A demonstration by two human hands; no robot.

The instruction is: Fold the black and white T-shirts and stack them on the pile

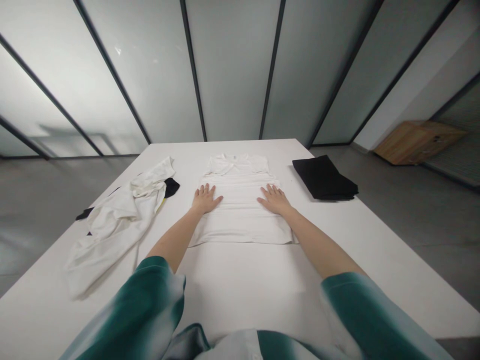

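Observation:
A white T-shirt (240,200) lies flat in the middle of the white table (240,285), its sides folded in and its collar at the far end. My left hand (205,198) rests palm down on the shirt's left side, fingers stretched out. My right hand (274,198) lies flat on the shirt's right side, fingers spread. Neither hand holds anything. Both arms reach out from green and white sleeves.
A rumpled heap of white and black clothes (120,215) lies at the table's left. A folded black garment (324,177) sits at the far right. Frosted glass panels stand behind the table. A wooden box (418,141) is on the floor at right.

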